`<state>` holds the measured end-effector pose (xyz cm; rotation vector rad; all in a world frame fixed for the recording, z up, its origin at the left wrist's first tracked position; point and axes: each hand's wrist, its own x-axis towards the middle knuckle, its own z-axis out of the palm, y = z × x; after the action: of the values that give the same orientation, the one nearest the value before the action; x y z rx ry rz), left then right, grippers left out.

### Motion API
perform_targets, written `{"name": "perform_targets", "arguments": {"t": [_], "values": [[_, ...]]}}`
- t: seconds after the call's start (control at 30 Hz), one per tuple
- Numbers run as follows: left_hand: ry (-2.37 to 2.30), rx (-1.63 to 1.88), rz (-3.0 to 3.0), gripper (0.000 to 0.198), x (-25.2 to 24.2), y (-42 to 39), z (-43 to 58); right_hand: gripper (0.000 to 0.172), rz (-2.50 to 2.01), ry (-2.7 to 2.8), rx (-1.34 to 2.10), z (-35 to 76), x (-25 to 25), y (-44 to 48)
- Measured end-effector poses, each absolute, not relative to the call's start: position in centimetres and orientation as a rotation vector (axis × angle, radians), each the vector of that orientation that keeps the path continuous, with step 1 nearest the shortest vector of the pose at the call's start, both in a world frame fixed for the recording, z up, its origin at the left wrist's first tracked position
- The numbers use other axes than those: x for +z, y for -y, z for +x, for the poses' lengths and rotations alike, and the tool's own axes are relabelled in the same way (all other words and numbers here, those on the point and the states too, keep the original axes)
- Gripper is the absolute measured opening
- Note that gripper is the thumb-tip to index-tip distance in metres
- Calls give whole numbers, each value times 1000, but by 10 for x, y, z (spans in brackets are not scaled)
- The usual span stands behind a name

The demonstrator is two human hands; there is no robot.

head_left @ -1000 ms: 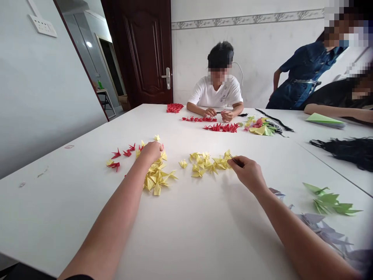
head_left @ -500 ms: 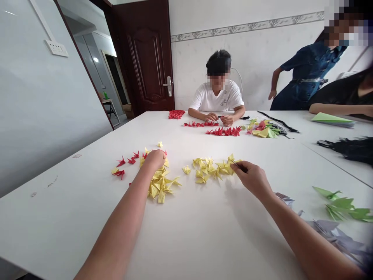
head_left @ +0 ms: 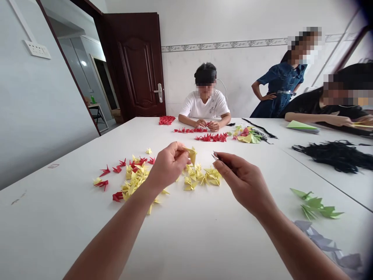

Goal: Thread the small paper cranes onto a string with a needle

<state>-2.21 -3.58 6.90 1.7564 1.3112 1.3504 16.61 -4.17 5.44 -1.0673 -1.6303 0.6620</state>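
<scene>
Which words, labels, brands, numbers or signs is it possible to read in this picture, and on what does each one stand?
None can be read: the print on the seated person's white T-shirt and the small label on the white table are too small and blurred.

left hand (head_left: 167, 166) — pinches yellow origami crane (head_left: 190, 154) | right hand (head_left: 246, 182) — holds tweezers (head_left: 216, 156)

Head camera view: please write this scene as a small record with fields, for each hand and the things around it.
Left hand: pinches a yellow origami crane
Right hand: pinches a thin metal tool, tweezers or needle, unclear which
Nearest things: loose yellow cranes, scattered red cranes
Surface: white table
Across the table: seated person, hands beside a row of red cranes
</scene>
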Motion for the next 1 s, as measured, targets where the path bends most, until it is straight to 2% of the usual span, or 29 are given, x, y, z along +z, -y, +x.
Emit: {"name": "perform_targets", "arguments": {"t": [0.27, 0.53, 0.63, 0.83, 1.0], "values": [[-891, 1400, 1646, 2, 82, 71, 10, 26, -874, 1610, 609, 162, 77, 77], [-630, 1444, 1378, 9, 89, 76, 18, 20, -816, 1660, 543, 167, 85, 88], [-627, 1487, 1372, 9, 91, 77, 15, 21, -827, 1705, 442, 170, 86, 93], [-836, 1818, 1605, 14, 94, 80, 10, 23, -817, 1852, 65, 174, 90, 100], [-882, 1775, 1865, 14, 90, 86, 12, 24, -769, 1894, -76, 173, 89, 97]]}}
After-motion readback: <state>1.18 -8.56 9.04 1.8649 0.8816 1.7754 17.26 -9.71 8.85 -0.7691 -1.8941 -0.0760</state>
